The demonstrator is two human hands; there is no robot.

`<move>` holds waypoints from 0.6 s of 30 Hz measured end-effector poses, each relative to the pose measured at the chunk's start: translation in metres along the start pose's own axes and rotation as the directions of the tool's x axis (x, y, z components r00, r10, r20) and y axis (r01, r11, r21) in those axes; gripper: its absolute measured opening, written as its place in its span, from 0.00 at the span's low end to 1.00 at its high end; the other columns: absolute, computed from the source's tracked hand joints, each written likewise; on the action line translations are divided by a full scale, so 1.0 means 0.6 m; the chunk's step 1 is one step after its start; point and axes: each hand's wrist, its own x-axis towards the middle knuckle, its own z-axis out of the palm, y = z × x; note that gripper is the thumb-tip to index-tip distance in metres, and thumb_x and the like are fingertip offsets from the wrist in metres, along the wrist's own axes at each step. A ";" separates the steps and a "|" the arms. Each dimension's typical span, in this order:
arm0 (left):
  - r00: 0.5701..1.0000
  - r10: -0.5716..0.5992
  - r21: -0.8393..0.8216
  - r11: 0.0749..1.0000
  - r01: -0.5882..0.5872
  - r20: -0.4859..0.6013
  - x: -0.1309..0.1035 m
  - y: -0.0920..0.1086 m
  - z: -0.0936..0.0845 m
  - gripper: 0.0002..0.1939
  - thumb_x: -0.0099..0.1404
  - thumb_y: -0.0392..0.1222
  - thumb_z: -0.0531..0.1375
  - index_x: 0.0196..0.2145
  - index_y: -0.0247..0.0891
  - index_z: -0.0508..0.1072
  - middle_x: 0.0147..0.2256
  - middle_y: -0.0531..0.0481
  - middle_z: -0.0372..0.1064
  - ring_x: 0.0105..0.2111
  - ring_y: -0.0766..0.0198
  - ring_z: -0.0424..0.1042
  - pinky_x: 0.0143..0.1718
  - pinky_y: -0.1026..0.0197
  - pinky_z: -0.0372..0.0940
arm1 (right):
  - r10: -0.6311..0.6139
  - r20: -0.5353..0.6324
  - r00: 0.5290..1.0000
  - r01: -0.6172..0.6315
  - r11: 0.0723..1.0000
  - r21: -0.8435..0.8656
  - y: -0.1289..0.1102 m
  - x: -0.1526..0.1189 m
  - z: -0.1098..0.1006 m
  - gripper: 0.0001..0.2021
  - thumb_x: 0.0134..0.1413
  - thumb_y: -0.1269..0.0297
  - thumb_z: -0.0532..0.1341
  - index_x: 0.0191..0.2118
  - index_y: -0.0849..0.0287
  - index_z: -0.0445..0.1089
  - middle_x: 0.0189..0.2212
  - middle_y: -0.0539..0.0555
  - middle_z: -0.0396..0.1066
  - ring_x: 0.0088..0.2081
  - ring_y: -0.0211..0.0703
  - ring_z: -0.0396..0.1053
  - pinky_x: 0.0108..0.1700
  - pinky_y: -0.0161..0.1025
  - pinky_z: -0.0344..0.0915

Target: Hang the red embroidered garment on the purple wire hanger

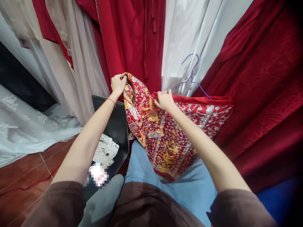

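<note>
A red garment with gold and silver embroidery lies over my thighs and reaches up to both hands. My left hand, with a thin red string at the wrist, is closed on its raised upper left corner. Further right, my right hand grips the plain red upper edge, fingers bent over it. A purple hanger stands upright behind the garment's right part, its hook bare; its lower bar is hidden by the cloth.
Red, white and beige garments hang close in front and on both sides. Left of my legs stands a black chair with a dotted white cloth on it. A red cord lies on the tiled floor.
</note>
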 end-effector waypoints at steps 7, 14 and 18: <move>0.988 -0.150 -0.010 0.989 0.151 0.043 -0.033 -0.028 0.070 0.20 0.69 0.49 0.51 0.45 0.36 0.77 0.46 0.42 0.76 0.46 0.55 0.72 0.43 0.56 0.62 | -0.201 0.079 0.976 0.199 0.980 0.032 0.027 -0.062 -0.111 0.28 0.66 0.47 0.45 0.38 0.64 0.75 0.31 0.63 0.75 0.35 0.51 0.69 0.45 0.47 0.55; 0.997 -0.057 -0.077 0.995 0.061 0.057 -0.022 0.060 0.102 0.19 0.66 0.49 0.55 0.45 0.37 0.80 0.45 0.36 0.77 0.47 0.48 0.75 0.44 0.53 0.65 | -0.299 0.058 0.953 0.295 0.953 0.063 0.036 -0.066 -0.134 0.28 0.68 0.49 0.45 0.34 0.63 0.75 0.28 0.58 0.72 0.32 0.45 0.66 0.39 0.42 0.54; 0.995 0.053 -0.164 0.984 -0.066 -0.083 -0.008 0.148 0.080 0.15 0.67 0.47 0.54 0.39 0.38 0.78 0.41 0.41 0.77 0.46 0.52 0.74 0.44 0.56 0.64 | -0.314 0.038 0.949 0.314 0.949 0.008 0.030 -0.057 -0.130 0.27 0.71 0.55 0.43 0.40 0.65 0.76 0.41 0.63 0.73 0.46 0.51 0.65 0.49 0.47 0.55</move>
